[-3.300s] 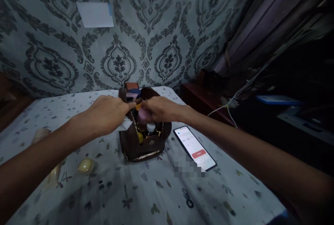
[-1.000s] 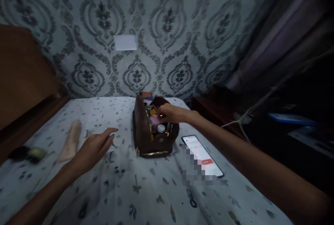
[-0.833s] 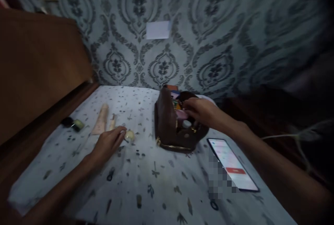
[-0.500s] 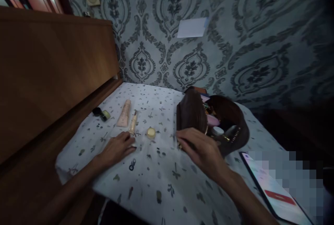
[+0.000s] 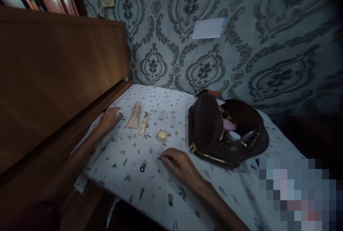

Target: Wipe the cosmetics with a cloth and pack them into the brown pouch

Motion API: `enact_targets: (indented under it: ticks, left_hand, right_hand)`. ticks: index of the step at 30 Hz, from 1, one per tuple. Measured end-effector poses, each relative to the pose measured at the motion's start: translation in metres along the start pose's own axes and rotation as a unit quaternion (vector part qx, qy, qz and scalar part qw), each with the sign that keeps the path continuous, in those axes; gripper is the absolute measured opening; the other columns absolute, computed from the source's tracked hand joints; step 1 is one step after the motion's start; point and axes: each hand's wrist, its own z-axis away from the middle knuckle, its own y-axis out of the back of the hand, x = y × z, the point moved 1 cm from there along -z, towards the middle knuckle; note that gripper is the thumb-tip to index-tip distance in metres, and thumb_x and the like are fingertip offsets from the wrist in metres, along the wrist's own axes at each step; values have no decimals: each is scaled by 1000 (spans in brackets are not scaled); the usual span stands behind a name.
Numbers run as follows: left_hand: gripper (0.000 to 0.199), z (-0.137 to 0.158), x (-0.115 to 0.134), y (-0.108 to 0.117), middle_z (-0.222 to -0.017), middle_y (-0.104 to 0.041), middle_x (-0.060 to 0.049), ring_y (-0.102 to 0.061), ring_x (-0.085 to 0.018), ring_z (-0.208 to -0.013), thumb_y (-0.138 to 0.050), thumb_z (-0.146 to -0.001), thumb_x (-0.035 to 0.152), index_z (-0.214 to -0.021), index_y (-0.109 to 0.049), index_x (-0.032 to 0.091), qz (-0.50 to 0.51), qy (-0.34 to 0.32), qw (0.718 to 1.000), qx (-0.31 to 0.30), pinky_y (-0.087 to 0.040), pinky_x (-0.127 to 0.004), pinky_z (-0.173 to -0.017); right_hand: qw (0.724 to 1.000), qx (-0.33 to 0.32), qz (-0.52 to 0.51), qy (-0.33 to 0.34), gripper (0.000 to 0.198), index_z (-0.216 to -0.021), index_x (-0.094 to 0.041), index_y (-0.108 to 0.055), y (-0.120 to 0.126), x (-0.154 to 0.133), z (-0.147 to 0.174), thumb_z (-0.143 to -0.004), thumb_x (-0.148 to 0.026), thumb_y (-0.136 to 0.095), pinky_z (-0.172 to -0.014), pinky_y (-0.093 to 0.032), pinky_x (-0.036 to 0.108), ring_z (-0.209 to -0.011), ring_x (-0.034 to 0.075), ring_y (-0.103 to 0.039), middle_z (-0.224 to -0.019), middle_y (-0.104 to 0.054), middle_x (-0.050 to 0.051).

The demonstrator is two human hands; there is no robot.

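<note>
My left hand [image 5: 109,119] lies low at the table's left edge, thumb and forefinger apart. It covers the spot of the small black-capped items, which are hidden. My right hand [image 5: 179,165] rests on the patterned cloth with fingers curled and tips together, and nothing shows in it. Just beyond it sits a small round jar with pale yellow contents [image 5: 162,136]. Between my hands lie a pink squeeze tube [image 5: 134,116] and a slim cream-coloured tube [image 5: 143,125]. The dark brown zip bag [image 5: 203,123] stands unzipped to the right, apart from my right hand.
Inside the bag are a pink item [image 5: 229,125], a white-lidded container [image 5: 233,136] and other things. A blurred-out patch covers the phone at lower right. A wooden cabinet [image 5: 66,55] borders the left side. The patterned wall [image 5: 177,52] closes off the back.
My left hand has moved left and away from me, from beside the tubes onto the black-capped items. My right hand has left the bag's near edge and come left onto the cloth.
</note>
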Motion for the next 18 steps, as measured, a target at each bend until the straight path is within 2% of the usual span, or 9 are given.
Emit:
enact_targets:
  ticks: [2,5,7,9,11,13,15,16,18]
  left_hand:
    - [46,-2,-4,-6,-128,-62,-17,-57,-30,-117,-44,-95,35,-134,-55,12,-8,-3,999,-36,-45,-43,-101]
    - [47,2,-2,-7,-123,-62,-16,-59,-29,-112,-47,-93,38,-133,-55,14,10,-10,999,-38,-47,-42,-98]
    - [47,7,10,-3,-119,-63,-12,-60,-28,-109,-50,-91,43,-128,-58,16,74,-15,997,-20,-47,-39,-95]
    - [48,16,33,2,-110,-66,-8,-61,-25,-100,-55,-86,51,-121,-60,17,187,3,982,-20,-50,-34,-86]
    - [49,31,68,3,-92,-66,-3,-61,-19,-78,-60,-82,57,-111,-61,18,339,54,935,-84,-49,-28,-66]
    - [52,50,107,-1,-79,-64,0,-56,-15,-63,-67,-76,61,-106,-61,19,479,113,851,-183,-43,-23,-51]
    - [54,69,140,-6,-71,-61,1,-54,-13,-56,-72,-70,64,-95,-60,18,552,164,776,-258,-36,-21,-44]
    - [54,76,153,-9,-69,-60,1,-53,-13,-56,-72,-69,66,-92,-60,18,574,169,750,-281,-34,-20,-43]
    - [57,86,169,-13,-66,-61,-1,-53,-13,-54,-66,-72,73,-83,-61,17,589,151,738,-294,-32,-20,-41]
  right_hand:
    - [1000,-2,-2,-13,17,-91,-21,-71,-1,0,1,-91,-17,-55,-75,-56,33,-80,20,-72,-87,-76,5]
    - [1000,-6,-9,-27,17,-90,-21,-71,-1,-1,3,-90,-16,-56,-76,-56,33,-82,20,-72,-88,-76,5]
    - [999,0,-24,-35,16,-91,-20,-71,-2,-2,5,-90,-16,-56,-77,-57,33,-82,20,-71,-88,-75,5]
    - [998,24,-50,-35,16,-98,-21,-70,-5,-5,6,-91,-18,-56,-77,-58,33,-83,19,-71,-91,-74,5]
    - [995,63,-79,-18,22,-112,-22,-67,-9,-8,8,-93,-21,-57,-76,-59,33,-86,19,-70,-104,-71,8]
    - [991,100,-88,11,34,-128,-25,-60,-14,-12,10,-94,-25,-58,-77,-61,34,-93,19,-69,-122,-64,10]
    - [989,119,-72,41,44,-138,-28,-52,-17,-14,13,-94,-28,-60,-82,-61,36,-104,21,-66,-135,-54,12]
    - [989,124,-60,49,48,-141,-28,-49,-19,-15,15,-94,-29,-61,-86,-61,38,-110,23,-64,-138,-51,13]
    - [989,135,-39,49,55,-144,-28,-45,-21,-13,19,-93,-31,-64,-94,-58,42,-120,26,-59,-138,-50,13]
